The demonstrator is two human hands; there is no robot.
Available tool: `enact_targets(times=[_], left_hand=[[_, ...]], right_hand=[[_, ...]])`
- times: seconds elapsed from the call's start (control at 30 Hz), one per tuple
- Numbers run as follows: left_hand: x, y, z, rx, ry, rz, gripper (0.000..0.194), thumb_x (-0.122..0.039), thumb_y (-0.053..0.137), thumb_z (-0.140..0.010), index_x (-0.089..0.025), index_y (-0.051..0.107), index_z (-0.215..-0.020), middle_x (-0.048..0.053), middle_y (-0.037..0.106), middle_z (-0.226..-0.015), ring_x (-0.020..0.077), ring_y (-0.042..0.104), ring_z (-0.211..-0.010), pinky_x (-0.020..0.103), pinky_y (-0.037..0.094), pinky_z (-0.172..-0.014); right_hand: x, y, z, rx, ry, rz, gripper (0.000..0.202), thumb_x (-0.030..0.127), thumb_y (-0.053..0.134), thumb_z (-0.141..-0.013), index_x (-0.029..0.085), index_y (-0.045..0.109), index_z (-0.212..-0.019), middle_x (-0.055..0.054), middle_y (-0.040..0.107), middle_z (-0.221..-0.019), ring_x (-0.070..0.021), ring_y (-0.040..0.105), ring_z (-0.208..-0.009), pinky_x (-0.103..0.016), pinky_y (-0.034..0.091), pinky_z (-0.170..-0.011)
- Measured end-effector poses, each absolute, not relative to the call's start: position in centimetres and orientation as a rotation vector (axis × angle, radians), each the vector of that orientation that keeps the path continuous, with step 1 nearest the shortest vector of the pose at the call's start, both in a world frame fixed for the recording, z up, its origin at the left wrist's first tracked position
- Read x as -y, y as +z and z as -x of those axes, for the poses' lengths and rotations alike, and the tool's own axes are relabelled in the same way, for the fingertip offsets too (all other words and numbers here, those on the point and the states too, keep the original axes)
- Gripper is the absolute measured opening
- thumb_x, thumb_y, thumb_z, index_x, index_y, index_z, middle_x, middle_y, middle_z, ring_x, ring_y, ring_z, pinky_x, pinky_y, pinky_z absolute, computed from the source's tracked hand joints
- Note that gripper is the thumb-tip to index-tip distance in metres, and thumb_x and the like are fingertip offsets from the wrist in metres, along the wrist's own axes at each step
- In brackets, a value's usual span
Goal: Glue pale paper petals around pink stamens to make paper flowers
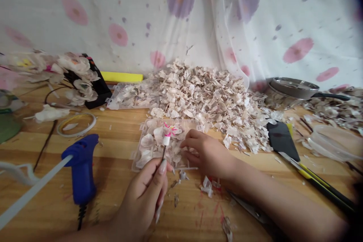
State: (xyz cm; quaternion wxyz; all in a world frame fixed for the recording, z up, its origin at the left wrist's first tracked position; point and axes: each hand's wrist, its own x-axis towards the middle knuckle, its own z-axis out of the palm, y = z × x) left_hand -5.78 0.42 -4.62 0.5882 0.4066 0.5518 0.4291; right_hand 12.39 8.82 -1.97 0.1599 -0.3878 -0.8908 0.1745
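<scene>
My left hand [150,189] pinches a thin dark stem [163,154] upright, fingers closed round it. On its top is a white band with a bright pink fringed flower centre [169,131], yellow at the tips. Just behind it lies a clear plastic box [143,128] holding pale dried petals [146,140]. My right hand [202,151] reaches into the box's right side, its fingers bent and apart among the petals. Nothing shows clearly between those fingers, and their tips partly blend with the petals.
A large heap of petals [204,90] spreads behind the box. At left are a blue glue gun [82,170], a tape roll [76,124] and finished flowers [76,68]. Scissors [249,208], a utility knife [309,172] and a pan [295,87] lie to the right.
</scene>
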Motion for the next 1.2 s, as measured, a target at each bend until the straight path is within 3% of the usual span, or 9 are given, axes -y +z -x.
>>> enact_targets(times=[0.17, 0.3, 0.5, 0.73, 0.9, 1.07, 1.2], left_hand=[[-0.2, -4.8, 5.8, -1.269, 1.01, -0.952, 0.052, -0.072, 0.053, -0.077, -0.02, 0.053, -0.083, -0.011, 0.039, -0.043, 0.0047, 0.029, -0.031, 0.012, 0.028, -0.029], [-0.4, -4.6, 5.8, -1.283, 0.988, -0.925, 0.055, -0.075, 0.056, -0.072, -0.021, 0.052, -0.083, -0.011, 0.038, -0.042, 0.0051, 0.027, -0.032, 0.013, 0.029, -0.028], [-0.6, -4.0, 5.7, -1.36, 0.951, -0.905, 0.06, -0.079, 0.057, -0.066, -0.021, 0.052, -0.082, -0.01, 0.039, -0.042, 0.0054, 0.029, -0.032, 0.013, 0.029, -0.029], [-0.3, -4.3, 6.0, -1.356, 0.932, -0.891, 0.06, -0.079, 0.056, -0.066, -0.021, 0.053, -0.082, -0.01, 0.039, -0.043, 0.0056, 0.029, -0.033, 0.014, 0.03, -0.028], [-0.4, -4.1, 6.0, -1.32, 0.948, -0.902, 0.055, -0.076, 0.056, -0.07, -0.022, 0.054, -0.082, -0.009, 0.04, -0.043, 0.0061, 0.029, -0.033, 0.014, 0.029, -0.029], [-0.5, -4.0, 5.8, -1.313, 0.978, -0.878, 0.058, -0.077, 0.06, -0.065, -0.021, 0.053, -0.078, -0.01, 0.038, -0.042, 0.0059, 0.028, -0.033, 0.014, 0.028, -0.028], [0.0, -4.4, 5.8, -1.29, 0.985, -0.911, 0.054, -0.075, 0.056, -0.072, -0.021, 0.056, -0.081, -0.009, 0.039, -0.043, 0.0063, 0.027, -0.035, 0.014, 0.026, -0.031]], right_hand=[[-9.1, -1.6, -12.7, 2.349, 0.592, 1.215, 0.012, 0.014, 0.059, -0.087, 0.016, 0.07, -0.091, -0.006, 0.063, -0.093, -0.0139, 0.059, -0.075, -0.026, 0.047, -0.071], [-9.2, -1.6, -12.8, 2.336, 0.628, 1.237, 0.014, 0.013, 0.058, -0.087, 0.016, 0.072, -0.089, -0.005, 0.064, -0.09, -0.0131, 0.059, -0.072, -0.026, 0.046, -0.068], [-9.2, -2.0, -13.0, 2.283, 0.611, 1.152, 0.025, 0.016, 0.055, -0.09, 0.013, 0.068, -0.112, -0.009, 0.062, -0.102, -0.0158, 0.06, -0.082, -0.029, 0.049, -0.076], [-8.2, -1.1, -12.5, 2.681, 0.496, 1.012, 0.031, 0.008, 0.051, -0.084, 0.015, 0.066, -0.11, -0.014, 0.056, -0.11, -0.025, 0.054, -0.099, -0.04, 0.048, -0.087], [-8.5, -1.4, -12.7, 2.562, 0.526, 1.007, 0.038, 0.004, 0.05, -0.08, 0.015, 0.064, -0.114, -0.012, 0.055, -0.108, -0.0236, 0.052, -0.101, -0.039, 0.046, -0.091], [-9.3, -1.8, -13.2, 2.532, 0.427, 1.187, 0.042, 0.004, 0.049, -0.083, 0.019, 0.063, -0.12, -0.011, 0.054, -0.108, -0.0233, 0.051, -0.101, -0.041, 0.045, -0.092], [-9.5, -1.9, -13.2, 2.501, 0.356, 1.31, 0.04, 0.01, 0.048, -0.087, 0.017, 0.06, -0.124, -0.014, 0.054, -0.112, -0.025, 0.05, -0.102, -0.044, 0.045, -0.092]])
